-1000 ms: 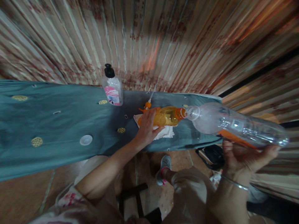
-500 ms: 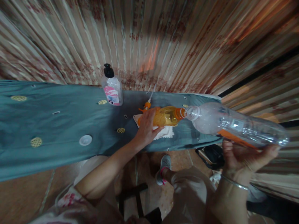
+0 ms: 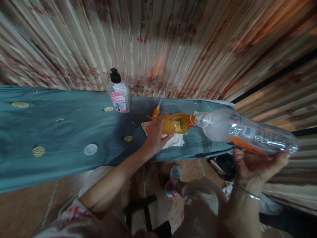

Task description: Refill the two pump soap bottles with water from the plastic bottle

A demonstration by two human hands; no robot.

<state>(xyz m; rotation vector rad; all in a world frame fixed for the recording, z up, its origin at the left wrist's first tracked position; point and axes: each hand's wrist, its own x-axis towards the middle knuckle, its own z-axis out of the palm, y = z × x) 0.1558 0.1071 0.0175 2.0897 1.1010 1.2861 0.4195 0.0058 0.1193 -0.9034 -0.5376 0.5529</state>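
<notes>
My left hand (image 3: pixel 155 136) is closed around the lower part of an orange see-through bottle (image 3: pixel 176 123), which stands over a white cloth (image 3: pixel 174 141). In my right hand (image 3: pixel 257 165) a large clear plastic bottle (image 3: pixel 250 130) with an orange label is held tilted, its neck toward the left. The two bottle mouths meet or nearly meet; whether they touch I cannot tell. Beside my left fingers lies an orange spray or pump head (image 3: pixel 155 112) with a thin clear tube pointing to the curtain.
A clear bottle with a black cap (image 3: pixel 119 94) and pink label stands at the back of the teal-covered table (image 3: pixel 66 132). A small white lid (image 3: pixel 90 149) lies near the front edge. Behind hangs a pleated curtain (image 3: pixel 123 39); a black bag (image 3: pixel 224 166) is on the floor.
My right hand and the far end of the clear bottle have shifted slightly left. My left hand and the orange bottle have hardly moved.
</notes>
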